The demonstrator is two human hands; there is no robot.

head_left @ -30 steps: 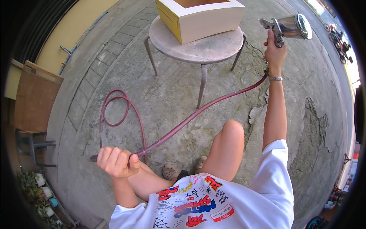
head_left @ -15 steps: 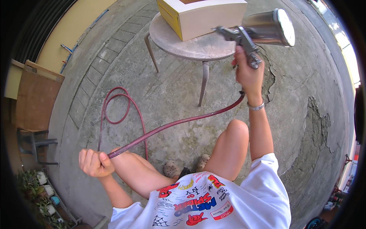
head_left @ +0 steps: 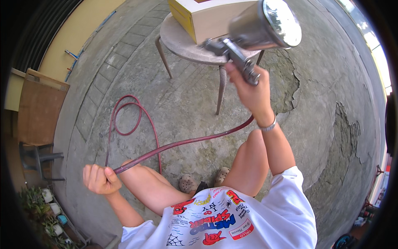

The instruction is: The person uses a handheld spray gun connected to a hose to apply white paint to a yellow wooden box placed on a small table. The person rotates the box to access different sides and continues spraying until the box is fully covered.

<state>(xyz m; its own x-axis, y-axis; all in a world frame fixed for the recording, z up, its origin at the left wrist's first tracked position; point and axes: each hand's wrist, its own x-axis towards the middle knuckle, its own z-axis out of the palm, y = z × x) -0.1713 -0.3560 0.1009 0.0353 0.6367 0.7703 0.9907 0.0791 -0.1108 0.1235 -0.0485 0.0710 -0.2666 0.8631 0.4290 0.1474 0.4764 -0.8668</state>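
My right hand (head_left: 252, 93) is wrapped round the handle of a metal spray gun (head_left: 237, 57) with a large silver cup on top. The gun is raised in front of the round table's near right side, its nozzle end toward the left. A dark red hose (head_left: 186, 141) runs from below my right hand across to my left hand (head_left: 100, 179), which is closed round it near my left knee. Behind the gun, a white box-like piece with a yellow side (head_left: 211, 20) rests on the round table (head_left: 182, 43); the gun's cup hides part of it.
More of the hose lies looped on the concrete floor (head_left: 182, 99) left of the table. The floor has broken patches (head_left: 338, 145) on the right. A brown wooden board (head_left: 41, 112), a dark plastic chair (head_left: 41, 159) and potted plants (head_left: 35, 207) stand along the left.
My right hand has swung the spray gun to the left and slightly nearer, so its cup now covers the box's right end. My left hand has barely moved, still holding the hose.
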